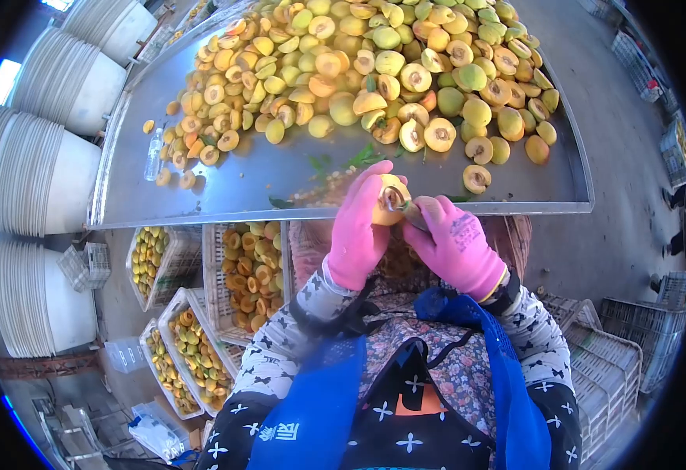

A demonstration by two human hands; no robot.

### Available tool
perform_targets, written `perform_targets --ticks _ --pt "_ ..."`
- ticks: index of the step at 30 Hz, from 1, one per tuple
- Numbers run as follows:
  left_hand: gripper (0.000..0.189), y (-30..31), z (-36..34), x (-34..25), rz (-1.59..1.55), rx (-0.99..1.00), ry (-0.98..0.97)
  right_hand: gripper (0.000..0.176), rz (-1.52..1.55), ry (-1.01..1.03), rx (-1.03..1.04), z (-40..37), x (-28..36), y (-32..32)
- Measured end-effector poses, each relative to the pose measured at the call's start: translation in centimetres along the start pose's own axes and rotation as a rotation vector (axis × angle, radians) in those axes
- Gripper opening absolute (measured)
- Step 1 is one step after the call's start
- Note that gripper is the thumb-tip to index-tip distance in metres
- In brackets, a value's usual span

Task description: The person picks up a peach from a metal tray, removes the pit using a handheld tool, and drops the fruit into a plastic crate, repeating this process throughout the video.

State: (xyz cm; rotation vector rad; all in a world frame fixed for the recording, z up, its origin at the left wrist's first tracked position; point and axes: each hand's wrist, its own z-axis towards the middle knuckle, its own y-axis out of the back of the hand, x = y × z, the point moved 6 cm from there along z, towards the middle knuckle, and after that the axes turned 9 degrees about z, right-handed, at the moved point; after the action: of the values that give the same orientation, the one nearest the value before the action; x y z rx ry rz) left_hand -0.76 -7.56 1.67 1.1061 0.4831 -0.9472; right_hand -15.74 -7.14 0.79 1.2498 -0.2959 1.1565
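Gloved in pink, my left hand (359,227) is closed around a halved yellow peach (388,200), its cut face with a reddish-brown centre turned to the right. My right hand (456,243), also in a pink glove, grips a small tool (415,216) whose tip meets the cut face of the peach half. Both hands are at the near edge of a metal table (241,192). A large heap of halved peaches (343,102) covers the far part of that table. Green leaves (366,157) and small bits lie just beyond my hands.
A clear plastic bottle (153,155) lies on the table's left. Crates of peach halves (253,274) stand below the near edge, on the left. Stacked white tubs (37,172) line the far left. More crates (605,376) are at the lower right.
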Motion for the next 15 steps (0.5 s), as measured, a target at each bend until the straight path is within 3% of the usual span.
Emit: perform_targets --ticks 6,8,12,15 --pt "0.04 0.2 0.1 -0.5 0.313 0.032 -0.137 0.032 -0.223 0.012 0.084 0.2 0.0 -0.5" --pt "0.04 0.3 0.0 -0.7 0.232 0.027 -0.117 0.041 -0.233 0.021 0.106 0.1 -0.1 -0.3" --pt "0.035 -0.2 -0.5 0.3 0.054 0.05 -0.084 0.029 -0.241 0.047 0.126 -0.3 -0.6 -0.5" --pt "0.031 -1.7 -1.6 3.6 -0.332 0.105 0.281 0.029 -0.221 0.022 0.2 -1.1 -1.3 -1.4"
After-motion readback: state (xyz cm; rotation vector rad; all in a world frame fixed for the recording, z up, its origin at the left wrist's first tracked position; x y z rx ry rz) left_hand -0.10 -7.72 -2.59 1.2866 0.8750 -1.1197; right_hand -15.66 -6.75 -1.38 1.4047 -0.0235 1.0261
